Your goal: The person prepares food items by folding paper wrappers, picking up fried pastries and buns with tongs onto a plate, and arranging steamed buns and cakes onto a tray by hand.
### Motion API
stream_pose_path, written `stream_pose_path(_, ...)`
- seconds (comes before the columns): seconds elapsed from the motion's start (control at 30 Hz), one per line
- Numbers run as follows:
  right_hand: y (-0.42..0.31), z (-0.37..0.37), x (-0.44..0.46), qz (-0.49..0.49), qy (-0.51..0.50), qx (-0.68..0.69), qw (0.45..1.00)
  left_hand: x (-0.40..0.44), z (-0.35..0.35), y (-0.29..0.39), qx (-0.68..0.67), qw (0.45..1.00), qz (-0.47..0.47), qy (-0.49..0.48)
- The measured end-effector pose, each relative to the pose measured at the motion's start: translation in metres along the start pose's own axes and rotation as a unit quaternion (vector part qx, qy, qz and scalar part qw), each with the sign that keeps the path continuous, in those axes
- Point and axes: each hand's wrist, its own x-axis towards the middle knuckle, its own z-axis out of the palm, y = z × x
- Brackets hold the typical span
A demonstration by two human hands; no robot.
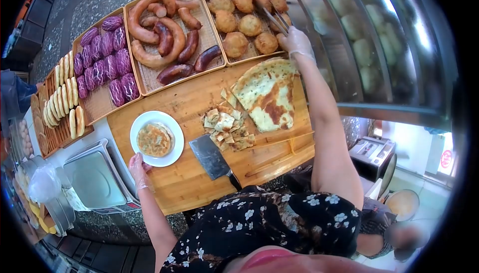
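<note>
My left hand (138, 169), in a clear plastic glove, pinches the lower left rim of a white plate (177, 150). A round browned flatbread (153, 140) lies on that plate. At the upper right, my gloved right hand (298, 44) is closed around metal tongs (282, 19). Their tips reach among golden fried balls (250, 25) in a wicker tray (213, 28), by a darker brown piece; whether they grip it I cannot tell. Below the right hand, a large piece of browned flatbread (267, 96) rests on the wooden board (174, 188).
A cleaver (209, 157) lies on the board by chopped flatbread (227, 126). Trays of sausages (172, 38), purple rolls (106, 56) and pale buns (62, 98) line the far side. A scale (96, 175) stands left; a metal-framed glass cabinet (369, 33) bounds the right. Another person (374, 233) is lower right.
</note>
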Motion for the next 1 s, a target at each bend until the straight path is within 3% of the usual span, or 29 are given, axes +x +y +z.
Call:
stream_pose_path(0.1,0.045,0.006,-0.012,-0.003,-0.051,0.23,0.972,-0.019,-0.001,-0.029,-0.015,1.0,-0.008,0.003)
stream_pose_path(0.13,0.045,-0.002,-0.023,-0.004,-0.051,0.228,0.972,-0.02,-0.002,-0.028,-0.017,1.0,-0.01,0.003)
stream_pose_path(0.2,0.041,-0.02,-0.051,0.103,-0.178,0.41,0.889,-0.019,-0.005,-0.026,0.0,0.999,0.022,-0.026)
stream_pose_path(0.33,0.006,-0.022,-0.127,0.015,-0.208,0.447,0.87,-0.012,-0.002,-0.027,-0.028,0.993,0.035,-0.109)
stream_pose_path(0.37,-0.007,-0.013,-0.147,0.015,-0.258,0.452,0.854,-0.004,0.004,-0.027,-0.016,0.994,0.042,-0.097)
stream_pose_path(0.4,-0.021,-0.004,-0.167,0.018,-0.301,0.457,0.837,0.018,0.008,-0.038,0.05,0.998,0.037,-0.019)
stream_pose_path(0.43,-0.038,0.004,-0.19,0.011,-0.327,0.454,0.829,0.047,0.014,-0.065,0.116,0.962,0.231,0.091)
stream_pose_path(0.47,-0.059,0.014,-0.216,0.008,-0.306,0.461,0.833,0.042,0.024,-0.048,0.178,0.937,0.273,0.129)
stream_pose_path(0.5,-0.069,0.04,-0.243,0.021,-0.332,0.453,0.827,0.043,0.047,-0.068,0.28,0.855,0.398,0.181)
stream_pose_path(0.57,-0.104,0.038,-0.284,0.014,-0.371,0.44,0.817,0.02,0.055,-0.038,0.268,0.816,0.507,0.075)
stream_pose_path(0.63,-0.124,0.07,-0.308,-0.078,-0.321,0.378,0.865,0.003,0.062,-0.014,0.376,0.796,0.475,0.005)
stream_pose_path(0.7,-0.149,0.072,-0.329,-0.21,-0.187,0.314,0.907,-0.002,0.063,-0.004,0.428,0.777,0.461,-0.023)
stream_pose_path(0.73,-0.129,0.111,-0.308,-0.25,-0.136,0.26,0.923,0.017,0.11,-0.034,0.478,0.755,0.445,-0.06)
stream_pose_path(0.77,-0.138,0.106,-0.316,-0.249,-0.134,0.258,0.924,0.019,0.104,-0.031,0.487,0.765,0.412,-0.086)
stream_pose_path(0.83,-0.151,0.1,-0.324,-0.261,-0.085,0.127,0.953,0.024,0.093,-0.028,0.49,0.768,0.398,-0.103)
stream_pose_path(1.0,-0.135,0.095,-0.324,-0.349,-0.027,0.02,0.937,0.041,0.081,-0.039,0.458,0.792,0.375,-0.152)
